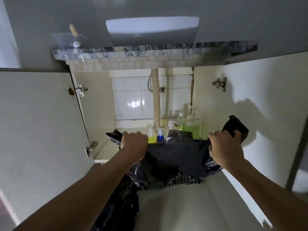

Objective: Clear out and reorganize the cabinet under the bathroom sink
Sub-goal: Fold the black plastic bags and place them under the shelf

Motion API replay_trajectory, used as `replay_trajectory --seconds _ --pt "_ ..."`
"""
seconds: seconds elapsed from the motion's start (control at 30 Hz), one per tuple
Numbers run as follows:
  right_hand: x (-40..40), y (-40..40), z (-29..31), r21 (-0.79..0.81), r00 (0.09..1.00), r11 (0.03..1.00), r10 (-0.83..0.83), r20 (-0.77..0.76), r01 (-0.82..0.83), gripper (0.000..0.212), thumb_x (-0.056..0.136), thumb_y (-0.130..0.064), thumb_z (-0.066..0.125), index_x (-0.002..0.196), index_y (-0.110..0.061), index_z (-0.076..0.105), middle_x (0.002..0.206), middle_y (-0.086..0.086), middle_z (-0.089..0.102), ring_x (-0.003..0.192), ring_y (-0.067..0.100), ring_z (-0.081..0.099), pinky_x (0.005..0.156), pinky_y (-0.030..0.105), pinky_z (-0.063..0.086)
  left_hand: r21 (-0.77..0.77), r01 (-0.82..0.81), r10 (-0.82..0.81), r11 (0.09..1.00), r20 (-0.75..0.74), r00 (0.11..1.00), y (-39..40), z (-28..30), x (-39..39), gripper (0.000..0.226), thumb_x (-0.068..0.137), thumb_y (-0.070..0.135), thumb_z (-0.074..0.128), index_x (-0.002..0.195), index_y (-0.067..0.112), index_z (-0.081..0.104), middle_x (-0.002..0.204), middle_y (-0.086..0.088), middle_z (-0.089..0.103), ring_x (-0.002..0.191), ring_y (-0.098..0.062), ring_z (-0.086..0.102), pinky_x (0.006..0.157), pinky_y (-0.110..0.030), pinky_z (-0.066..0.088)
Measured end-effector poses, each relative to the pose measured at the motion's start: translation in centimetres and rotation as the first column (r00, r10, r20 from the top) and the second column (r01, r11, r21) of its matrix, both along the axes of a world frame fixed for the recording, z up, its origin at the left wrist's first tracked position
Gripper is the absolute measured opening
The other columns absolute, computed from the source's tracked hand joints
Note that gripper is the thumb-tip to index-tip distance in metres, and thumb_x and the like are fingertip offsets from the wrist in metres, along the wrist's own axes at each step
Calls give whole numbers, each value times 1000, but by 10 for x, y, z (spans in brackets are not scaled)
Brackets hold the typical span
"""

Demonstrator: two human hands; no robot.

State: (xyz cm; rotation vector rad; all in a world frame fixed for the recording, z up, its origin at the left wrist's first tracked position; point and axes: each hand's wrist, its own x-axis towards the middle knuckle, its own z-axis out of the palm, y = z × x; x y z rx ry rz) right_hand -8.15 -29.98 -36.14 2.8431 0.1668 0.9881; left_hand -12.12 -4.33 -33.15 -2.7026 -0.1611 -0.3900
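Black plastic bag (175, 157) is held stretched in front of the open cabinet (100, 104), left hand (134, 142) and right hand (225, 145) each with fingers clamped on its rim. Judged light, limp, slippery; best gripped at bunched edges. Behind it, pump bottles (191, 125) are seen by the drain pipe (156, 97).

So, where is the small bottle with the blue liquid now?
In the head view, the blue bottle stands on the cabinet floor near the centre, just right of a yellow-liquid bottle and in front of the ribbed drain pipe.
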Motion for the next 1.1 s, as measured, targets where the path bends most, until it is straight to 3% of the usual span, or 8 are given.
replay_trajectory --seconds 0.1,0.23,0.4,0.57,0.7,0.83,0.97,1.1 --pt "-19 -4 -37 -61 963 996 -84 -255 71 8 84 -17 57 87 -24 57 87 -2 62 96 23 58 100 46 30 2 12 -12 1000 -193 981 -8 -36 -21 29 86 12 54 114 16 59 111 -6 61 104 -27 59 101 -46 31" --pt "-30 -7 -97 -71 871 990 -138 -472 118 10 88 -15 55 92 -22 61 90 -1 63 98 23 58 102 49 28 -51 -11 -11 999 -414 910 -13 -103 -37 27 86 9 54 113 12 59 112 -9 61 105 -33 59 103 -57 29" --pt "-49 -15 -193 -38 733 985 -153 -662 171 15 87 -7 51 90 -19 58 96 2 62 105 27 54 102 52 28 -298 -82 -81 951 -498 863 -15 -202 -58 35 85 5 49 119 14 54 118 -11 56 102 -33 61 76 -39 45" --pt "-80 -23 -271 18 544 962 -139 -828 273 20 90 -12 47 104 -18 60 120 7 57 120 29 45 107 51 25 -388 -168 -109 906 -598 794 -29 -278 -88 46 87 9 49 132 18 41 133 -11 48 116 -33 56 90 -42 47" --pt "-87 -37 -286 -41 400 942 -180 -898 332 30 92 -15 45 120 -16 55 134 10 47 129 31 39 109 53 23 -355 -206 -106 912 -690 716 -38 -313 -109 49 88 13 52 134 18 37 136 -10 46 118 -31 55 90 -40 46" --pt "-85 -44 -298 -58 258 927 -163 -952 372 34 89 -24 46 120 -14 54 135 14 45 125 36 44 106 50 36 -307 -258 -59 916 -739 671 -41 -323 -114 64 88 16 56 144 17 27 139 -14 40 123 -34 50 96 -42 43" --pt "-90 -38 -299 -29 233 922 -127 -964 385 37 87 -19 42 120 -11 56 131 15 52 119 33 52 102 40 44 -359 -319 -73 877 -757 650 -44 -323 -113 69 85 30 60 145 18 27 139 -14 40 123 -34 49 97 -42 43" --pt "-85 -14 -262 56 290 946 -41 -956 320 29 85 -11 43 108 -10 61 123 15 61 111 30 61 87 29 49 -468 -372 -169 802 -774 610 -39 -300 -104 79 76 59 64 139 17 40 137 -11 48 120 -32 53 97 -38 46"
